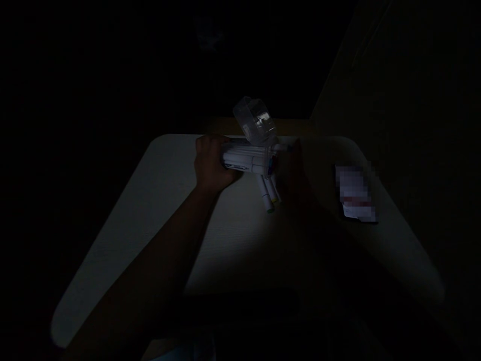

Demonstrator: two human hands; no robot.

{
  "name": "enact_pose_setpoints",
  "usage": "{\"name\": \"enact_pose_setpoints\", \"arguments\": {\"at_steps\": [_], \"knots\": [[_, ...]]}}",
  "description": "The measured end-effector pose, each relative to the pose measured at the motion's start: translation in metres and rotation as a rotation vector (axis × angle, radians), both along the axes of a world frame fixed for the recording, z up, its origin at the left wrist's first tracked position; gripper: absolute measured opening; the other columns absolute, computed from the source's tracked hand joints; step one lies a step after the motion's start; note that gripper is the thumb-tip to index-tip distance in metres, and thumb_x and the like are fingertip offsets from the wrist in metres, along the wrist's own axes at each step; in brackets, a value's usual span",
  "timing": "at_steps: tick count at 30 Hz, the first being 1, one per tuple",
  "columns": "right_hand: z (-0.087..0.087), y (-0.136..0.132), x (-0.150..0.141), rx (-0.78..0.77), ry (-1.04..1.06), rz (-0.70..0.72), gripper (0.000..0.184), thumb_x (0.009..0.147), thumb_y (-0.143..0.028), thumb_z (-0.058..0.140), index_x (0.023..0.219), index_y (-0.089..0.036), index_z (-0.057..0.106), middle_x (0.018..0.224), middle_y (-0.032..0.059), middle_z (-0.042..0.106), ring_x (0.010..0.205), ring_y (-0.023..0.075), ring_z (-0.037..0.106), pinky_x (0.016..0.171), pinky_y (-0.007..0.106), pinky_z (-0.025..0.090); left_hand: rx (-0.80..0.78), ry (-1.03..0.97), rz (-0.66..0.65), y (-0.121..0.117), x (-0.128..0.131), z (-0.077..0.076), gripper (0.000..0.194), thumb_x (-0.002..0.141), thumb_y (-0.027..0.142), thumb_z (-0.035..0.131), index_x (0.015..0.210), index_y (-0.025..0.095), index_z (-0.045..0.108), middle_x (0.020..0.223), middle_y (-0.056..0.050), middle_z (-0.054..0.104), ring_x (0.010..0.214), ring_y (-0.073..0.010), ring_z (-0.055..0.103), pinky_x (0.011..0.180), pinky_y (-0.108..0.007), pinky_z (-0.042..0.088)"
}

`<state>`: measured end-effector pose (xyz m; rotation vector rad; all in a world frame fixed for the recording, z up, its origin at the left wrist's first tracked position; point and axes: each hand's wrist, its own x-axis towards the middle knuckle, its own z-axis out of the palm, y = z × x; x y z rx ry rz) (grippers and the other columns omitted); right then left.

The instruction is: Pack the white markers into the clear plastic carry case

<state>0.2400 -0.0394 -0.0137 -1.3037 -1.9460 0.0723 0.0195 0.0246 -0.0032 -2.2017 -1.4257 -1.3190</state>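
Observation:
My left hand (211, 163) is wrapped round a clear plastic case (246, 167) packed with white markers, which lies on its side with its end facing right. Its clear lid (255, 120) stands open above. A single marker (281, 148) sticks out to the right from the case's upper edge. At its far end is my right hand (296, 173), deep in shadow, with the fingers seemingly closed on that marker's tip. Below the case's mouth, loose white markers (265, 193) with green and yellow ends lie on the table, close to my right hand.
The pale table (169, 200) has rounded corners and is lit mostly on its left side. A phone (355, 193) with a bright, blurred screen lies on the right. Light-coloured cloth (188, 351) shows at the bottom edge. The surroundings are very dark.

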Motion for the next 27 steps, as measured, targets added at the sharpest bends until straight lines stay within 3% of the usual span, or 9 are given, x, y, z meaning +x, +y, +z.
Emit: {"name": "enact_pose_setpoints", "arguments": {"at_steps": [4, 11, 14, 18, 21, 27], "knots": [[0.003, -0.001, 0.0, -0.041, -0.046, 0.033, 0.086, 0.087, -0.027, 0.042, 0.151, -0.013, -0.014, 0.16, 0.0119, 0.004, 0.148, 0.0244, 0.011, 0.119, 0.045, 0.024, -0.003, -0.002, 0.007, 0.0, 0.0, 0.0, 0.059, 0.059, 0.05, 0.072, 0.106, 0.023, 0.049, 0.108, -0.009, 0.057, 0.105, -0.0321, 0.05, 0.088, -0.046, 0.043], [0.013, -0.003, 0.0, -0.116, -0.216, 0.032, 0.064, 0.088, -0.028, 0.035, 0.145, -0.001, 0.025, 0.155, 0.0189, 0.022, 0.147, 0.026, 0.011, 0.118, 0.046, 0.025, 0.025, 0.007, 0.011, 0.001, 0.0, -0.002, 0.058, 0.059, 0.047, 0.072, 0.106, 0.023, 0.049, 0.107, -0.009, 0.058, 0.103, -0.0322, 0.052, 0.09, -0.048, 0.041], [0.019, -0.005, 0.003, -0.091, -0.213, -0.07, 0.057, 0.089, -0.029, 0.034, 0.142, -0.006, 0.035, 0.151, 0.0168, 0.034, 0.142, 0.0265, 0.026, 0.116, 0.045, 0.028, 0.035, 0.004, 0.013, 0.002, 0.0, -0.002, 0.058, 0.058, 0.047, 0.073, 0.106, 0.023, 0.05, 0.107, -0.009, 0.058, 0.103, -0.0323, 0.052, 0.089, -0.048, 0.042], [0.028, -0.007, 0.01, -0.147, -0.243, -0.222, 0.045, 0.088, -0.03, 0.039, 0.125, -0.014, 0.056, 0.127, 0.0151, 0.058, 0.117, 0.0282, 0.052, 0.104, 0.047, 0.039, 0.011, -0.014, 0.01, 0.002, 0.0, -0.003, 0.06, 0.059, 0.051, 0.072, 0.107, 0.023, 0.049, 0.108, -0.009, 0.057, 0.106, -0.0326, 0.05, 0.088, -0.047, 0.042], [0.035, -0.009, 0.011, -0.279, -0.314, -0.221, 0.043, 0.086, -0.031, 0.042, 0.121, -0.015, 0.06, 0.116, 0.0138, 0.064, 0.106, 0.0301, 0.058, 0.093, 0.047, 0.044, 0.013, -0.017, 0.002, 0.002, 0.0, -0.002, 0.059, 0.061, 0.055, 0.07, 0.106, 0.023, 0.049, 0.107, -0.009, 0.057, 0.105, -0.0315, 0.051, 0.088, -0.047, 0.042], [0.044, -0.019, 0.003, -0.398, -0.401, -0.183, 0.046, 0.08, -0.034, 0.049, 0.121, -0.017, 0.06, 0.11, 0.0111, 0.068, 0.101, 0.0311, 0.062, 0.089, 0.047, 0.045, 0.044, 0.013, 0.004, 0.001, 0.0, -0.001, 0.061, 0.06, 0.056, 0.07, 0.105, 0.02, 0.05, 0.105, -0.009, 0.059, 0.102, -0.0303, 0.052, 0.086, -0.046, 0.043]]}}
